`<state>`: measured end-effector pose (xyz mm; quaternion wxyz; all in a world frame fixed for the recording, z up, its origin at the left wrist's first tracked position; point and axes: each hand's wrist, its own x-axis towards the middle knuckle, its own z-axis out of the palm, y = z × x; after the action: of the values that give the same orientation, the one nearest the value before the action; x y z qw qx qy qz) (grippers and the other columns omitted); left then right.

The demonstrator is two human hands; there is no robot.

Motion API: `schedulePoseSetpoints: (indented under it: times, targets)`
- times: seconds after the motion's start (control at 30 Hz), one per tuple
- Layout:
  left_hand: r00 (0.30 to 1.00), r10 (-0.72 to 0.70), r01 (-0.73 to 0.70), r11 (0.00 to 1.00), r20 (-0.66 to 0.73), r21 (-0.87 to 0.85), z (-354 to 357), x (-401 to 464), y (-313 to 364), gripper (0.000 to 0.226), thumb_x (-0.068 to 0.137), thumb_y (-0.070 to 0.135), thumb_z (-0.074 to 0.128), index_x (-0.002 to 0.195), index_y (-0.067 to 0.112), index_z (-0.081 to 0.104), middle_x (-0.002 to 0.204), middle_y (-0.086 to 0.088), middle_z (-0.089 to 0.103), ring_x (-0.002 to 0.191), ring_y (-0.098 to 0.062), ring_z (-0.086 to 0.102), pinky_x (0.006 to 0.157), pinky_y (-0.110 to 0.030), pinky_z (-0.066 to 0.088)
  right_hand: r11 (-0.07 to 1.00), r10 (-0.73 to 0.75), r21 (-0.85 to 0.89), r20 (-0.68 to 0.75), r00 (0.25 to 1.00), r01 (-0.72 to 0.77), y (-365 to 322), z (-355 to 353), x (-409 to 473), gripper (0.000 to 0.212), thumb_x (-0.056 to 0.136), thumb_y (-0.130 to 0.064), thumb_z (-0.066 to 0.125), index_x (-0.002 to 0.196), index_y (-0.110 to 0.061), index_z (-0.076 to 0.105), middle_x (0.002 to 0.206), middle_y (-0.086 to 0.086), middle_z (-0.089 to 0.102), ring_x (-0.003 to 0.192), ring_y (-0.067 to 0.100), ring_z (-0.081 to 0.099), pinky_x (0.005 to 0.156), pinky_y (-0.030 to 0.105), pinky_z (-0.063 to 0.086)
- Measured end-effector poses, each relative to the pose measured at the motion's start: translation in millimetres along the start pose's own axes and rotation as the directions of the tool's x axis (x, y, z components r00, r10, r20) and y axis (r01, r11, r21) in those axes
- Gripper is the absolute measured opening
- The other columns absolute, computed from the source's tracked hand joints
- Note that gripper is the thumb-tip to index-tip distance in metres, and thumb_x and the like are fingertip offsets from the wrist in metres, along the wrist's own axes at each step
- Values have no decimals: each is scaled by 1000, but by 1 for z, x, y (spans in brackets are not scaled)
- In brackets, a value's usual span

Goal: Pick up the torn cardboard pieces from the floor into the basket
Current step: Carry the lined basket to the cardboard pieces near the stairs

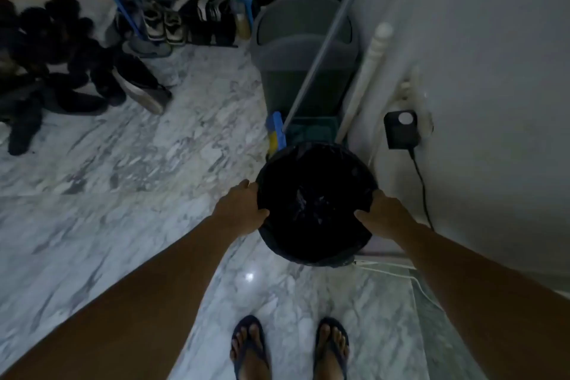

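1. So both hands are on the round basket lined with a black plastic bag (314, 244), which is over by the right edge of the grey-veined marble floor (138, 225), near the white wall.
2. Left hand (243, 210) is clamped on the left side of the rim, thumb hooked over the edge and fingers wrapped around the outside. Closed grip, on the rim and liner together as far as I can see.
3. Right hand (382, 213) does the same on the right side, thumb over the lip, fingers curled down the outside. Also closed on the rim.
4. Something pale sits down in the bottom of the bag, but it's too dark to tell if that's cardboard. I can't see any torn pieces lying on the floor in this view, so either they're done or out of shot.
5. What could go wrong: the thumbs are pinching the loose liner, so if it slides off the rim when the basket is lifted, the bag could sag and dump whatever is inside.
6. Also tight quarters. The grey mop pole (324, 40) leans right behind the basket, and a black cable (422, 188) runs down the wall from the black plug adapter (401, 129). Swing the basket carelessly and it knocks the pole over or snags the cable.
7. Glossy marble plus the dark flip-flops (249, 345) looks like a slip risk while carrying.
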<state>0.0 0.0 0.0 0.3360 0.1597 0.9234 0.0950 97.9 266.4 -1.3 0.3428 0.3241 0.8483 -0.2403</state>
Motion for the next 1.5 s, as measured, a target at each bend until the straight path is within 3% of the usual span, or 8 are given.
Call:
schedulePoseSetpoints:
  times: [0.27,0.37,0.57,0.8,0.9,1.1,1.3,1.5]
  targets:
    - [972,-231,229,926,28,-301,68,63,-14,93,87,21,65,151,3,1,144,-23,38,125,-37,47,97,-42,47,972,159,183,-42,986,-149,36,65,65,99,87,-21,66,152,-8,-7,135,27,49,119,42,54,93,43,49]
    - [961,-271,268,864,55,-426,86,74,-20,83,88,13,61,150,4,7,126,-20,54,109,-35,57,74,-32,45,961,103,268,-119,988,-68,43,84,75,107,81,-12,73,153,-12,-6,138,27,46,121,41,52,96,44,47]
    - [923,-379,353,766,66,-538,95,76,-25,38,83,7,54,119,-5,48,111,-18,58,94,-28,57,65,-32,46,972,84,232,-201,976,-36,43,100,68,115,77,-12,76,155,-15,-9,141,30,43,125,42,50,98,43,43]
    - [863,-503,409,658,36,-632,51,23,-53,48,85,38,64,108,-4,59,100,-17,65,85,-29,63,54,-26,44,981,23,195,-130,991,3,2,63,30,94,82,-6,67,152,-10,4,134,31,46,122,46,49,100,43,43]
    - [813,-581,397,600,-37,-694,17,-12,-60,59,89,52,57,108,-4,58,101,-18,64,91,-34,63,65,-32,46,981,-2,194,-137,991,29,-31,37,2,81,83,-7,65,147,-3,16,130,30,49,116,44,53,95,43,46]
    - [622,-743,364,554,-247,-749,-58,-92,-51,45,100,36,42,119,-4,47,114,-27,59,103,-41,58,71,-38,39,954,-146,209,-304,942,215,-103,-17,-69,51,86,-8,56,132,1,36,124,26,51,108,41,54,85,41,45]
    - [465,-830,328,485,-308,-811,-134,-179,-55,48,101,38,40,121,-5,46,117,-28,59,108,-43,56,76,-41,41,930,-277,113,-404,872,348,-176,-68,-156,49,97,-26,49,136,-2,30,131,28,45,111,44,53,85,43,44]
    - [349,-875,231,428,-337,-873,-189,-256,-68,48,100,38,41,119,-6,49,118,-28,59,110,-42,56,83,-42,44,882,-429,-14,-433,793,470,-233,-108,-231,54,89,-11,63,133,-2,33,124,26,49,102,42,57,71,40,45]
